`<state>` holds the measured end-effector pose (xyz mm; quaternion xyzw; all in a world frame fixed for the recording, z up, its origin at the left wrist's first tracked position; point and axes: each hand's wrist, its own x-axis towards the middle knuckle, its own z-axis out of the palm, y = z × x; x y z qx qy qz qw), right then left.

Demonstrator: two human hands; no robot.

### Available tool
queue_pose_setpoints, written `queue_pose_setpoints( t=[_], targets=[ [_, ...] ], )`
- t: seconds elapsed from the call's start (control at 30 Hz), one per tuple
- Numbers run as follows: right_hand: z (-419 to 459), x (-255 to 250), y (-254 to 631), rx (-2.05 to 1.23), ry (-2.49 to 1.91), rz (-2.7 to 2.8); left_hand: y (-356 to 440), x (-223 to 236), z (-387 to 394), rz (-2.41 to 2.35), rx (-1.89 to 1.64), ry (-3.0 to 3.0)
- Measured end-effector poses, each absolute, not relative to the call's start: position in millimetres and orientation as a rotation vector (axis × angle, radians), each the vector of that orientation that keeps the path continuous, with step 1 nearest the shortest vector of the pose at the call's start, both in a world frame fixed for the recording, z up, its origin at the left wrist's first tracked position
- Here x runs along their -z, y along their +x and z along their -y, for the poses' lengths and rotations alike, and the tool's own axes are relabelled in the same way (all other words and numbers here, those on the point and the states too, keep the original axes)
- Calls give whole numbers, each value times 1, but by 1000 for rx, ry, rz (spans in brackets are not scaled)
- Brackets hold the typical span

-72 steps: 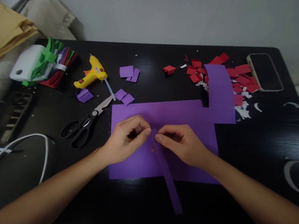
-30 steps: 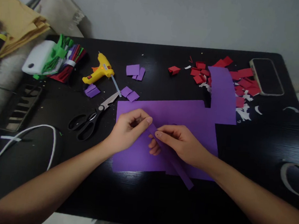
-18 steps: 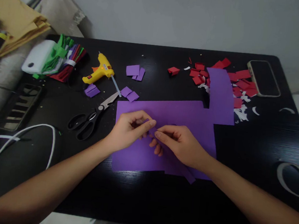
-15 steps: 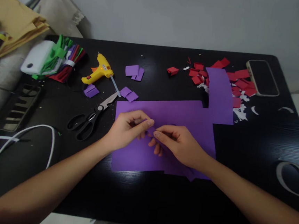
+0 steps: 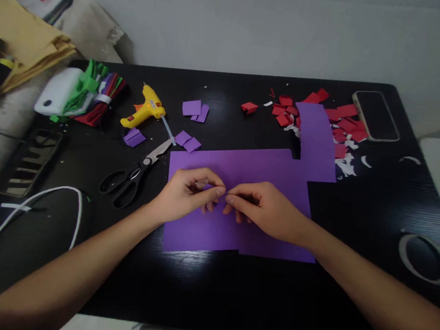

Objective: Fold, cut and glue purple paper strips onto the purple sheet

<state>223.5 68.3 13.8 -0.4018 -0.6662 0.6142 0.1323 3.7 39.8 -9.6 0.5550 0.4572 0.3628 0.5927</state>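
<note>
Left hand (image 5: 188, 195) and right hand (image 5: 268, 210), nearly tip to tip over purple paper (image 5: 206, 235).

L to R on 1 black table (image 5: 193, 291): 1 white cable (image 5: 79, 211); 1 white board (image 5: 59, 92) beside green strips (image 5: 82, 91) and 1 tied dark red bundle (image 5: 102, 98); 1 yellow glue gun (image 5: 145, 108); 1 pair of scissors (image 5: 136, 173), tip by the glue stick (image 5: 168, 130); 3 groups of small purple pieces (image 5: 195, 110), 1 left of the stick, 2 right. Purple paper center, edge stepped, can't tell if 1 sheet or 2. 2 hands above it, each with thumb and forefinger narrow; can't tell if either grips anything. 1 curved purple piece (image 5: 317, 142) overlaps paper's upper right corner. Red scraps (image 5: 347, 127) around it, too many to count, plus 1 folded red piece (image 5: 249, 108) apart. 1 phone (image 5: 376, 116), 1 ring (image 5: 403, 248) far right.
</note>
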Motion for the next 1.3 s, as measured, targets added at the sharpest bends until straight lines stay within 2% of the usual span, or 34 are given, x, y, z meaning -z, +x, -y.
queue_pose_setpoints(
  t=[0.33,0.6,1.1,1.3],
  targets=[
    [-84,-23,238,-1619,-1127,2238,3,16,-34,-1118,-828,1644],
    [-83,-25,240,-1494,-1126,2340,8,14,-27,-1139,-836,1647],
    [-85,-30,243,-1486,-1024,2403,10,11,-27,-1087,-885,1437],
    [-89,-34,246,-1568,-1053,2391,6,8,-28,-1137,-849,1584]
  ],
)
